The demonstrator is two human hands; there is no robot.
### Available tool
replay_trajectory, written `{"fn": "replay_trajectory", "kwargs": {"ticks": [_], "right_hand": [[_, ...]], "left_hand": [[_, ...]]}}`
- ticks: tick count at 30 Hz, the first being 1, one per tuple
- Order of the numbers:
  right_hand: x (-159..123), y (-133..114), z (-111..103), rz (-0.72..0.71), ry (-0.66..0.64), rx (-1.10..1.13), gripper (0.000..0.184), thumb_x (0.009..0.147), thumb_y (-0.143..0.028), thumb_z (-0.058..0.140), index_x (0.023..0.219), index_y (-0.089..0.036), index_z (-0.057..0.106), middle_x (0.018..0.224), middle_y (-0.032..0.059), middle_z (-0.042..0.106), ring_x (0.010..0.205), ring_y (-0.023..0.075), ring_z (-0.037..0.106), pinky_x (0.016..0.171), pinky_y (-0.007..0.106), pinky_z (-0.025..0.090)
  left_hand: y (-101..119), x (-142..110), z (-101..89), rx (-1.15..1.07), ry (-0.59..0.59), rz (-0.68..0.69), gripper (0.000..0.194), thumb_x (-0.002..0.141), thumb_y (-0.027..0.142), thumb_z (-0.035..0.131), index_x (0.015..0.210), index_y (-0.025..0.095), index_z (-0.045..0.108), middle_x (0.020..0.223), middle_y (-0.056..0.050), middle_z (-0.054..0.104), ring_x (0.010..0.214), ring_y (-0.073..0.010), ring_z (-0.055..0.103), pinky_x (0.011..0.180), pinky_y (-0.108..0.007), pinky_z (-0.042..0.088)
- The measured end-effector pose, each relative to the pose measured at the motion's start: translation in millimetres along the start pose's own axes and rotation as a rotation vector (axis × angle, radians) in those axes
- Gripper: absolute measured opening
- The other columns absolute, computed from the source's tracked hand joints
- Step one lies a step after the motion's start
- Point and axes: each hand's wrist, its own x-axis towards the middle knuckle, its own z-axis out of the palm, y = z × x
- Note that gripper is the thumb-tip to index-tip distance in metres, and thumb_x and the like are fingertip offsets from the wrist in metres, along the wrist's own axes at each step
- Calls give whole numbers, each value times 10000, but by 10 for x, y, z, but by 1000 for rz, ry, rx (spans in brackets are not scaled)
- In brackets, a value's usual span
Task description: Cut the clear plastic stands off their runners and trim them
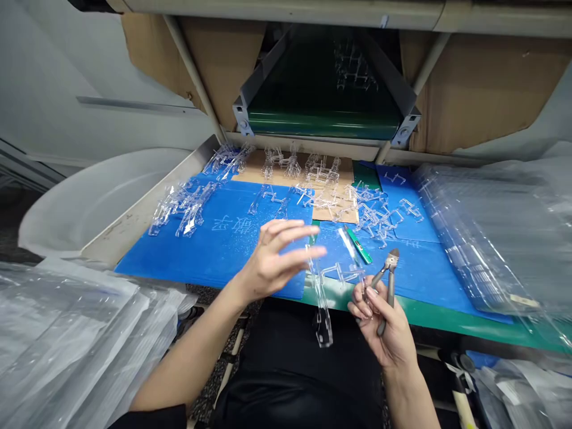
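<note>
**Right grip (382, 325) clamped on side cutters (391, 262); left grip (272, 265) open beside a clear moulded piece (322, 316)**

Head view. The person's right grip is closed around the cutter handles, which lie diagonally across the palm with the steel head pointing up and away. The clear moulded piece hangs near the fingertips of this grip, above the near edge of the tabletop (402, 304), with its long arm dropping past that edge. It seems to be pinched by the right fingers, though the transparent plastic makes this hard to confirm. The left grip is apart, its fingers spread and slightly blurred, and passes close to the top of the piece; contact cannot be told. The left forearm reaches in from the lower left, with the wrist raised. The right forearm rises from the lower right, with the wrist bent back.

Good handling, as judged from this pose: seat the handles deep in the palm, leaving the fingertips free to steady the piece. Keep the steel head away from the clear faces, where a scratch would show.
</note>
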Motion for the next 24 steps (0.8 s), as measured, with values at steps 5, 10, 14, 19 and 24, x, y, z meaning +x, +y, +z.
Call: {"fn": "replay_trajectory", "kwargs": {"ticks": [5,10,14,19,24], "right_hand": [[11,114,61,-70,17,-4,307,894,-347,892,989,-245,618,813,-20,596,604,94,406,604,262,417],[-38,140,50,-119,26,-106,288,930,-349,866,1021,-265,606,846,-16,606,623,113,407,629,291,429],[-54,119,8,-122,19,-216,283,943,-392,854,1025,-267,613,827,-11,596,637,134,446,617,304,444],[11,100,-142,-227,163,-406,283,1007,-477,792,1150,-260,682,1141,78,655,883,207,609,759,360,533],[-283,11,-171,-221,141,-685,249,1080,-514,690,1232,-318,663,1046,31,625,942,223,584,875,345,499]], "left_hand": [[55,-327,527,-633,184,-635,638,1159,636,398,1661,244,427,1435,-194,728,1230,-291,770,995,-435,632],[118,-330,845,-872,313,-898,649,1073,696,584,1491,213,467,985,-99,800,671,-199,749,563,-276,498],[99,-280,852,-658,292,-775,461,1104,602,597,879,199,588,762,-16,621,679,-136,590,628,-268,450],[60,-260,862,-516,492,-664,541,1128,574,558,747,215,422,711,12,386,642,-147,379,602,-306,329],[-57,-174,872,-580,639,-647,542,1147,575,505,747,218,422,754,-5,388,699,-172,416,659,-311,390]]}}
